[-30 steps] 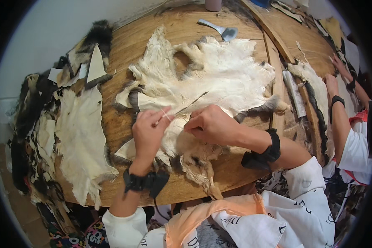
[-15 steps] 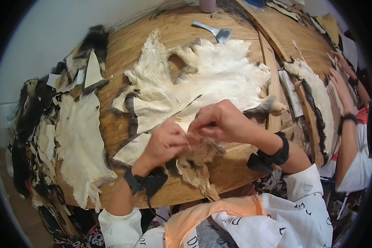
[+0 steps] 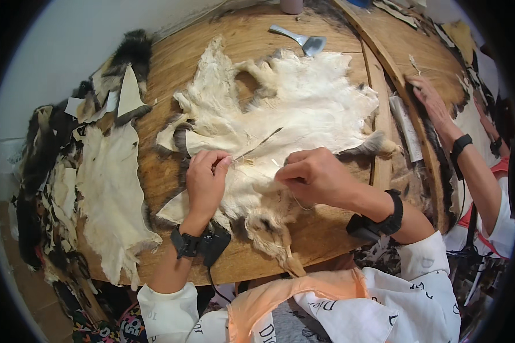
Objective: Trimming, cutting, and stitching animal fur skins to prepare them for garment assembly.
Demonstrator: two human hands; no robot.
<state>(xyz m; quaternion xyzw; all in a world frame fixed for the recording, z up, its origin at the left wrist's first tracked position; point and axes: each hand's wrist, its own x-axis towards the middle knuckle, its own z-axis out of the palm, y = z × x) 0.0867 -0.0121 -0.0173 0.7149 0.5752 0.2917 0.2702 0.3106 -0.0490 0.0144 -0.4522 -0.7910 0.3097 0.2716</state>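
A large cream animal pelt (image 3: 315, 97), skin side up with fur at its edges, lies before me. A dark-edged slit or seam (image 3: 260, 143) runs slantwise near its middle. My left hand (image 3: 206, 182) rests on the pelt at the lower end of that line, thumb and forefinger pinched together; what is between them is hidden. To its right my right hand (image 3: 317, 174) is closed in a pinch just above the skin. A thin pale thread (image 3: 303, 206) loops down below its fingers. Whether a needle is there I cannot make out. Toward me hangs the pelt's furry head end (image 3: 269, 231).
A grey scraper-like tool (image 3: 306, 43) lies beyond the pelt. Another pelt (image 3: 111, 194) and fur scraps (image 3: 51, 200) lie at left. Long wooden strips (image 3: 377, 51) cross the table at right, where another person's hand (image 3: 432, 106) touches one. A cup (image 3: 292, 6) stands far back.
My hands have drawn apart, the left moving left and down onto the pelt. The head end shows more fully. At right, the other person's hand has reached left to the wooden strip.
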